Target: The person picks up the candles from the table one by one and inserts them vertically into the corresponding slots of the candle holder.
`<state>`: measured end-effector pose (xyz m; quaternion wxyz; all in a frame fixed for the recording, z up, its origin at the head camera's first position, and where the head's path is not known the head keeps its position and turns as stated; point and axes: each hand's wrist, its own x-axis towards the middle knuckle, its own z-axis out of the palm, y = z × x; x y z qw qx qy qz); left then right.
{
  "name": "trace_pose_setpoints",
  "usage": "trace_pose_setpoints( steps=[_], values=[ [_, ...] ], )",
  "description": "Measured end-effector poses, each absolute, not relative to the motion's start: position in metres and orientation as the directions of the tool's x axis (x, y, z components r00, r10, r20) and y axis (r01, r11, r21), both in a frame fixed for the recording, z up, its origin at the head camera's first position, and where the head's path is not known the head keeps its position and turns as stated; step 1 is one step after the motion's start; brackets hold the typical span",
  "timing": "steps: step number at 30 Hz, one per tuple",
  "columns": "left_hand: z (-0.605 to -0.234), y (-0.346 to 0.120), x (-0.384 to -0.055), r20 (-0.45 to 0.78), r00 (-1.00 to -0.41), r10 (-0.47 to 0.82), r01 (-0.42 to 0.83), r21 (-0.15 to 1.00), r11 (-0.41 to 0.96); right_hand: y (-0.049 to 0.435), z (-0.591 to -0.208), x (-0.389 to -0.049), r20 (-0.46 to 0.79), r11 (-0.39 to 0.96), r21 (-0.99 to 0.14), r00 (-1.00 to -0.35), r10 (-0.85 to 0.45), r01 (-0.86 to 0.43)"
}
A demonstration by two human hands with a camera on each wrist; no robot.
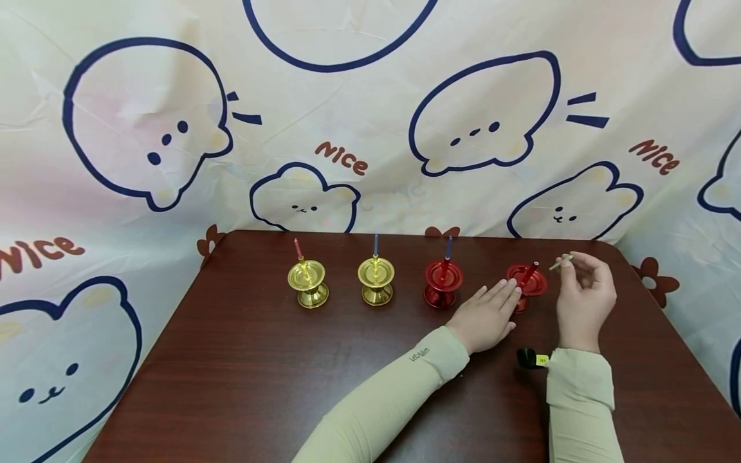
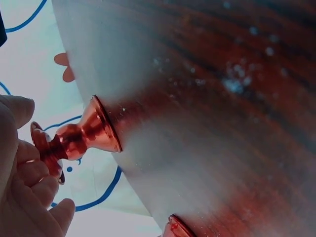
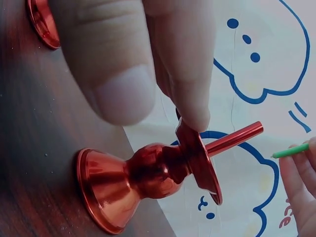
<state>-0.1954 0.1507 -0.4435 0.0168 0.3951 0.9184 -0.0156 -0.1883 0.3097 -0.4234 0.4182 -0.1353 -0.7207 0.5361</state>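
Observation:
Pinched between the thumb and fingers of my right hand (image 1: pixel 586 292) is a thin green candle (image 3: pixel 291 150), beside the rightmost red candle holder (image 1: pixel 529 280). The tip points toward the holder's upright tube (image 3: pixel 236 138) but stays apart from it. My left hand (image 1: pixel 485 316) reaches in from the left with fingers extended, its fingertips (image 3: pixel 196 121) touching the rim of that holder's dish. In the left wrist view the same red holder (image 2: pixel 75 140) shows from the side, its base on the table; the fingers partly cover its dish.
To the left stand another red holder (image 1: pixel 444 278) with a blue candle (image 1: pixel 448 248), a gold holder (image 1: pixel 376 275) with a blue candle, and a gold holder (image 1: pixel 307 278) with a red candle (image 1: pixel 298 249). A printed cloth hangs behind the brown table (image 1: pixel 243 386).

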Motion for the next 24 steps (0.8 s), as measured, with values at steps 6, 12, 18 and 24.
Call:
trace_pose_setpoints(
  steps=[6, 12, 18, 24],
  values=[
    [-0.4433, 0.1496, -0.1956, -0.051, -0.685, 0.726, 0.728, -0.015, 0.686, 0.3053, -0.4191, -0.1876, 0.472, 0.384, -0.880, -0.614, 0.633, -0.280],
    [-0.4443, 0.1486, -0.1958, -0.045, -0.682, 0.730, 0.731, -0.012, 0.682, 0.3040, -0.4170, -0.1886, 0.478, 0.379, -0.877, -0.611, 0.631, -0.295],
    [-0.4455, 0.1491, -0.1968, -0.056, -0.677, 0.734, 0.735, -0.021, 0.677, 0.3030, -0.4155, -0.1897, 0.473, 0.383, -0.879, -0.629, 0.617, -0.285],
    [-0.4452, 0.1496, -0.1964, -0.058, -0.679, 0.731, 0.733, -0.024, 0.679, 0.3013, -0.4147, -0.1892, 0.497, 0.416, -0.861, -0.657, 0.568, -0.292]
  ],
)
